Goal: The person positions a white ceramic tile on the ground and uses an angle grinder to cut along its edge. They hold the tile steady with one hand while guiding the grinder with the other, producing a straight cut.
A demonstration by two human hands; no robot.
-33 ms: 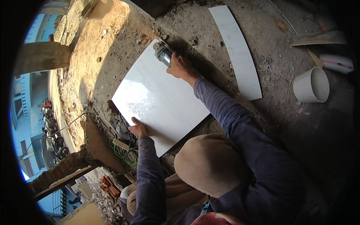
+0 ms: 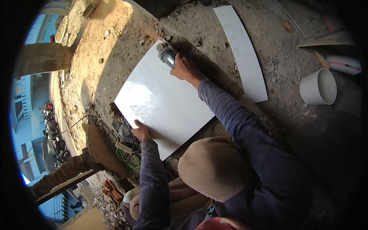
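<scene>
Basically a trim in progress, I'd judge: right hand (image 2: 186, 69), nr 12 o'clock in the view, has its fingers closed round the body of a handheld angle grinder (image 2: 167, 56), tool head down at the far right-hand edge of a big glossy white tile (image 2: 168, 96). Tile lies flat-ish mid-view, a bit toward 10 o'clock, its far corner up nr 11. Left hand (image 2: 141, 132), approx 8 o'clock, is on the tile's left edge, thumb up top; other fingers partly hidden, so can't tell if they're curled under or just resting.

Long narrow tile strip (image 2: 245, 57) lies apart on the dirt ground (image 2: 264, 27), btwn 1 and 2 o'clock; white bucket (image 2: 308, 90) farther out, nr 3. Green cable (image 2: 123, 158) in a loose tangle at 8 o'clock, just below the left hand.

Next move, imo, calls for a firm R-hand grip, grinder kept in line w/ that edge, and L hand steadying the tile, well clear of the tool.

Vs the earlier frame: no diff I can make out. Both hands, grinder, tile & strip sit in the same spots; can't tell if the tool's running.
</scene>
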